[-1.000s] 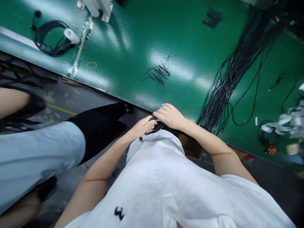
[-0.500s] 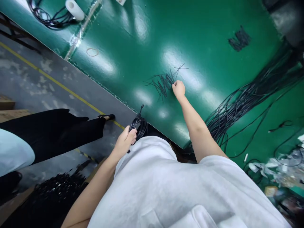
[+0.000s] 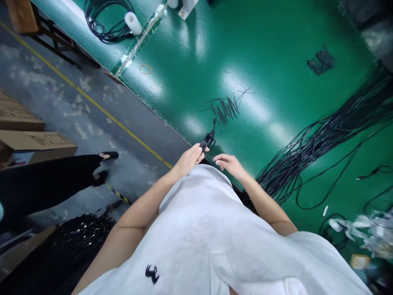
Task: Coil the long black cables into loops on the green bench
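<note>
Cable coil [image 3: 208, 141]: small black bundle, one plug end sticking up away from the body. Held at the left fingertips, right over the table edge.
Boxes [image 3: 33, 141]: 2, cardboard, on the floor well left of the left hand.
Co-worker's leg [image 3: 46, 184]: black-clad, 2 shoes showing, left of the left arm and clear of both hands.
Left hand [image 3: 188, 159]: closed on the coil, thumb and fingers grasping its near end only.
Right hand [image 3: 229, 163]: just beside the coil, not touching it, fingers loosely curled. Could be pinching a tie, but that's too small to tell.
Ties [image 3: 225, 110]: black scatter on the green table [image 3: 184, 65], beyond both hands. A dozen or more, too thin for an exact count.
Loose cables [image 3: 319, 139]: 1 big sprawl right of the right hand, trailing toward the table edge.
Wrappers [image 3: 365, 229]: 1 white heap, far right of the right arm.
Counts: 1 coil, 2 hands, 2 boxes, 1 tie scatter, 1 cable sprawl.
Risk 1: fingertip grip at one end only, so the loops could spring open.
Risk 2: coil sits over the table edge, so a slip likely drops it to the floor, not the table.
Risk 3: free plug end could snag the shirt.
</note>
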Tool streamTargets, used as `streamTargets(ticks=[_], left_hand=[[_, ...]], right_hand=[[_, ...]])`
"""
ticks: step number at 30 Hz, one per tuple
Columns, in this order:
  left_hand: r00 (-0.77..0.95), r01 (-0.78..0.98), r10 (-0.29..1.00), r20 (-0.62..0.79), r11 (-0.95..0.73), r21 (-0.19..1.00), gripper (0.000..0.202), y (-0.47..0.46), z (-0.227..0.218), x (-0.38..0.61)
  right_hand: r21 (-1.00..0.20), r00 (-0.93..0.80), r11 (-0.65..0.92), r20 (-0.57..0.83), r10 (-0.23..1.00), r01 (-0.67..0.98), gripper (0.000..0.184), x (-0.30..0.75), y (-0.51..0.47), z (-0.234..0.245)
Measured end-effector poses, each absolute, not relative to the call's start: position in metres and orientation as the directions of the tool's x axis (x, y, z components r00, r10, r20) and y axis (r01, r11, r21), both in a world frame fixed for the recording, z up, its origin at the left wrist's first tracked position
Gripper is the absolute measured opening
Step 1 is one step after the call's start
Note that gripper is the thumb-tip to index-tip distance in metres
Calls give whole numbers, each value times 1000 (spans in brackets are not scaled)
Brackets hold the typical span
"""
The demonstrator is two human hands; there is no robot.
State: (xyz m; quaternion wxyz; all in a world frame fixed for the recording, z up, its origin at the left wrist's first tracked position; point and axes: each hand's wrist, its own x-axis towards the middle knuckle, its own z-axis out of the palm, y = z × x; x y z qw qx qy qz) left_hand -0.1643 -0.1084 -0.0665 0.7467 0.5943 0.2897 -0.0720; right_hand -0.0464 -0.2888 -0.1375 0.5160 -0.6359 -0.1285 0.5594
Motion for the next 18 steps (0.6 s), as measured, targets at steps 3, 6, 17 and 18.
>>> streamTargets(ticks=[3,6,17,18], left_hand=[[862,459,150,-485,175,871,28,-114,-60,-161],[866,438,157,-474,217,872,27,-118,-62,-164],[804,449,346,-483,178,875,11,-102,-60,-179],[800,459,369,-473,132,879,12,-102,-59,-179]], right_hand=[[-744,405,-241,-570,715,-623,21,-85,-264,-127],[-724,516,-51,-537,667,-688,21,-88,-238,-122],[-926,617,-288,-81,783,244,25,-87,-237,-95],[-854,586,-308,-5,810,419,29,-85,-237,-90]])
